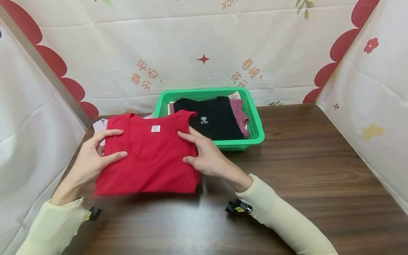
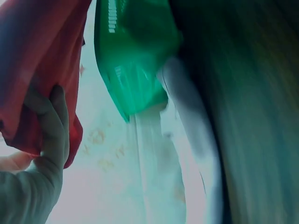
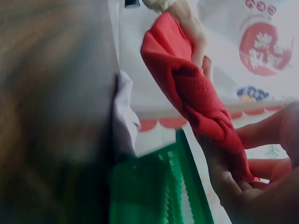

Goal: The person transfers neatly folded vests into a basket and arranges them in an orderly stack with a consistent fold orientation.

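A folded red shirt with a small white label at its neck is held above the table. My left hand grips its left edge, thumb on top and the other fingers partly underneath. On the opposite edge my right hand pinches the cloth between thumb and fingers. The right wrist view shows the red shirt edge-on, raised off the tabletop. Behind its right side stands a green basket with a folded black shirt on top of a purple-pink one inside.
A pale lilac garment lies on the table behind the red shirt, mostly hidden by it. The brown wooden table meets white printed cloth walls at the back and both sides.
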`<control>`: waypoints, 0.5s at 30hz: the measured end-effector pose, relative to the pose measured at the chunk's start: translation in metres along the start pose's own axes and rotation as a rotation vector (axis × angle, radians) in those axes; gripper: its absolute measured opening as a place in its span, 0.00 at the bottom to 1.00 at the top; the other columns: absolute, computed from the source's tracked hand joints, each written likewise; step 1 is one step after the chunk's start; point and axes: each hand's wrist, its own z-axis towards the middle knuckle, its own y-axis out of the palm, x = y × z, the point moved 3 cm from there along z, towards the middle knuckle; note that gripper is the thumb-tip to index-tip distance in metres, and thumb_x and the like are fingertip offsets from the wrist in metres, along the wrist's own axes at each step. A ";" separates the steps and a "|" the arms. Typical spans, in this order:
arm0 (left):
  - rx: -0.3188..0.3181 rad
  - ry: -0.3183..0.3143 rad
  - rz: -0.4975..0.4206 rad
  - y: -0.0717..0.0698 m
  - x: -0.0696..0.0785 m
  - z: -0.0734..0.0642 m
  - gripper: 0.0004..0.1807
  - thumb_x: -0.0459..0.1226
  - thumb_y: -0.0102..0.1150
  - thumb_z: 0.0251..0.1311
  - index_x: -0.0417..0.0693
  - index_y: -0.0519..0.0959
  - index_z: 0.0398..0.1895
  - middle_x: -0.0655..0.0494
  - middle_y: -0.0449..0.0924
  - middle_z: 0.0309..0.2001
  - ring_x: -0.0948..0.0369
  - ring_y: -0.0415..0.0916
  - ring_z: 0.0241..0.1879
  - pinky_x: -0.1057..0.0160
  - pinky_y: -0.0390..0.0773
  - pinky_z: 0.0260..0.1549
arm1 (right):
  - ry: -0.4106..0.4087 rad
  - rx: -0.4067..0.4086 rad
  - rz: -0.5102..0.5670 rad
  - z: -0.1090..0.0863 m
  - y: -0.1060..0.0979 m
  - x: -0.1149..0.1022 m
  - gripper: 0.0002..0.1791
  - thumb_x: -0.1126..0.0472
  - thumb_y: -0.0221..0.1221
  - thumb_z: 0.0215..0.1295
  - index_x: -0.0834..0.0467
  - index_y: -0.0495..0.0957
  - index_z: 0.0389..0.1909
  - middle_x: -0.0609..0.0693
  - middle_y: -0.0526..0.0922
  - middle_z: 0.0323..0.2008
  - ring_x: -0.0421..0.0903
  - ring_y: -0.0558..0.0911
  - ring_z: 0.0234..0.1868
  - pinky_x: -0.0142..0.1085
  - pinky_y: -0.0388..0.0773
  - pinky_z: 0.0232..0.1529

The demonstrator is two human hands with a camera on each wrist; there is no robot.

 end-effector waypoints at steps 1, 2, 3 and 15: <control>-0.010 0.002 -0.003 0.004 0.003 0.004 0.35 0.33 0.71 0.62 0.55 0.71 0.72 0.58 0.72 0.59 0.65 0.83 0.44 0.69 0.85 0.37 | 0.005 0.006 -0.003 0.000 -0.006 0.002 0.43 0.68 0.69 0.60 0.54 0.66 0.77 0.46 0.58 0.81 0.48 0.63 0.76 0.41 0.85 0.55; -0.021 0.008 -0.003 0.009 0.006 0.009 0.37 0.33 0.71 0.62 0.57 0.69 0.74 0.58 0.71 0.61 0.66 0.83 0.45 0.69 0.86 0.38 | 0.010 0.011 -0.007 0.000 -0.012 0.004 0.43 0.68 0.69 0.60 0.54 0.66 0.77 0.47 0.58 0.81 0.49 0.62 0.77 0.42 0.84 0.56; -0.038 0.012 -0.019 0.013 0.008 0.013 0.39 0.33 0.71 0.62 0.58 0.68 0.76 0.57 0.69 0.63 0.66 0.83 0.47 0.68 0.86 0.39 | 0.017 0.015 -0.011 0.000 -0.018 0.005 0.43 0.68 0.69 0.60 0.54 0.67 0.77 0.48 0.58 0.81 0.50 0.61 0.78 0.44 0.84 0.57; -0.141 0.072 -0.195 0.059 0.035 0.054 0.48 0.26 0.67 0.59 0.60 0.59 0.81 0.48 0.67 0.67 0.61 0.83 0.50 0.64 0.87 0.41 | 0.051 0.035 0.056 -0.002 -0.088 0.027 0.41 0.71 0.66 0.63 0.56 0.66 0.77 0.54 0.56 0.81 0.55 0.68 0.72 0.46 0.86 0.53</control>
